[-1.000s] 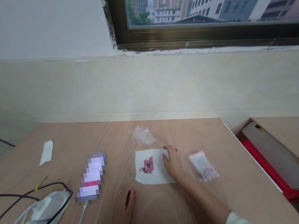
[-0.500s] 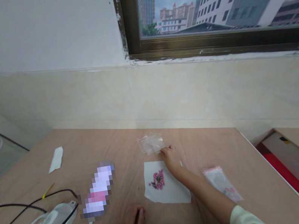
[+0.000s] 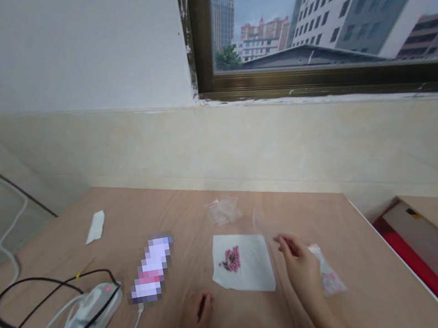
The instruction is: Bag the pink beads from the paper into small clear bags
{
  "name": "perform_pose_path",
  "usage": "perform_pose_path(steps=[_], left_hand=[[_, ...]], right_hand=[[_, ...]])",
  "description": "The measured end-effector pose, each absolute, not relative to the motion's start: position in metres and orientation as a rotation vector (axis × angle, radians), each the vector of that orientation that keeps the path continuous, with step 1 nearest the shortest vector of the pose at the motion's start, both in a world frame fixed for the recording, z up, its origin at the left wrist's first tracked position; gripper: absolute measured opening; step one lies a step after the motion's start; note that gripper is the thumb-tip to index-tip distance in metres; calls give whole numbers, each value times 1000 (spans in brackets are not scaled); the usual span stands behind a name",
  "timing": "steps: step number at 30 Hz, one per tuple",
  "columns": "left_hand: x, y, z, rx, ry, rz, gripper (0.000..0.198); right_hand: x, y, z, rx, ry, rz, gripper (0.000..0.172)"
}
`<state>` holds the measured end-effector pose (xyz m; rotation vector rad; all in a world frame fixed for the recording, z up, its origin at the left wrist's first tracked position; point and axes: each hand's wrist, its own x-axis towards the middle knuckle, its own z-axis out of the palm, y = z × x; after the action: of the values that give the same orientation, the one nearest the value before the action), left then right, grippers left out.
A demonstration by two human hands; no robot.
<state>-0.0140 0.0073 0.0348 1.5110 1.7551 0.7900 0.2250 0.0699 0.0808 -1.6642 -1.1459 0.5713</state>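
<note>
My right hand hovers just right of a white paper sheet that carries a small heap of pink beads. Its thumb and fingers pinch a thin clear plastic bag, which shows only faintly above the table. Right behind that hand lies a small bag with pink beads. More clear bags lie beyond the sheet. My left hand rests flat on the wooden table near the front edge, fingers stretched out, holding nothing.
A blurred-out oblong object with a white cable lies left of the sheet. A white power strip with black and white cables sits at the front left. A white paper scrap lies far left. A red-edged box stands beside the table's right edge.
My right hand reached from the sheet to the clear bags, then drew back to the right with one clear bag pinched. The camera turned a little. My left hand stayed put.
</note>
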Motion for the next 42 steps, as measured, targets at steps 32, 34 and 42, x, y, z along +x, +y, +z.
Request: perform_pose_path(steps=[32, 34, 42], left_hand=[[13, 32, 90, 1390, 1256, 729, 21], [16, 35, 93, 1445, 1278, 692, 21], [16, 40, 101, 1519, 1278, 641, 20]], right_hand=[[158, 16, 93, -1476, -1523, 976, 16], [151, 22, 99, -1443, -1602, 1041, 17], [156, 42, 98, -1408, -1680, 1152, 16]])
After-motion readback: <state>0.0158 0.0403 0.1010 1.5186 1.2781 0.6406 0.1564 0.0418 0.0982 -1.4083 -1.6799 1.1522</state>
